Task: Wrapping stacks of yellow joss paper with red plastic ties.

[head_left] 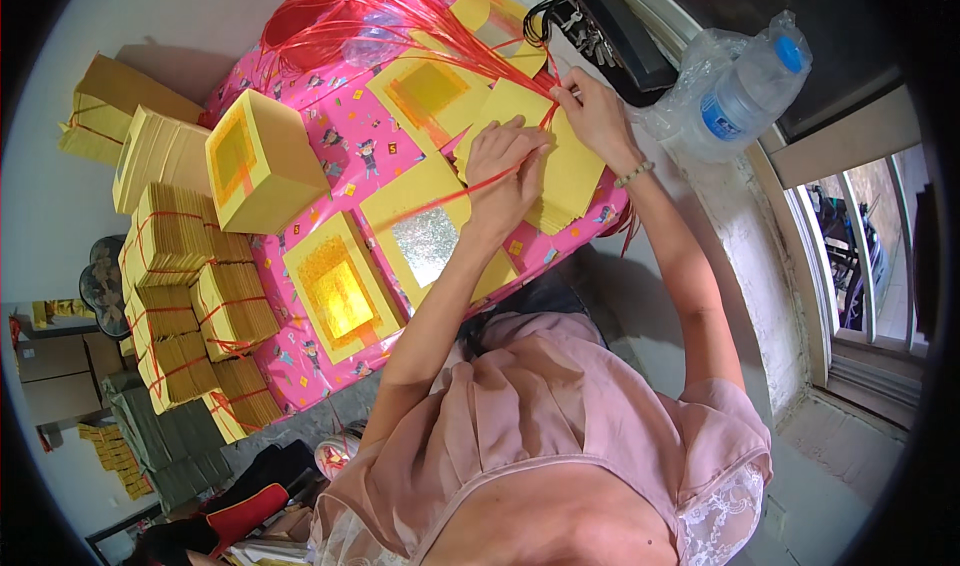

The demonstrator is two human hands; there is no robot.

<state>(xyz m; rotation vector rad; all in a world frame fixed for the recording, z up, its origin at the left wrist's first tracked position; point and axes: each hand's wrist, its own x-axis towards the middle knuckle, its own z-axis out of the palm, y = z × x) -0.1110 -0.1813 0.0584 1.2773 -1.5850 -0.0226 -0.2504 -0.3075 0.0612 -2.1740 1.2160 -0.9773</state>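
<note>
Forearms enter from the near side. Near edge of desk (pixel 300 378), pink patterned cover, runs in front of the lap. Gold-patched yellow stack (pixel 345 296) lies near that edge, silver-patched stack (pixel 395 191) just beside it to the right. Strips of bare cover show left of the gold patch and between its stack and the tall yellow block (pixel 285 171). Tied yellow bundles (pixel 165 301) crowd the left edge.

Left hand (pixel 508 171): fingers bent, slightly spread, resting on yellow paper stack (pixel 568 181) at the desk's right side; red strip (pixel 450 196) passes at the hand. Cannot tell whether these fingers grip it.

Right hand (pixel 597 116): thumb and forefinger closed, pinching red strip at the stack's far part. Margin of cover between stack and right desk edge is narrow.

Farther: loose red strips (pixel 440 31) fan across the far side; black bag (pixel 640 51) and clear bottle (pixel 725 116) lie beyond the right hand.
</note>
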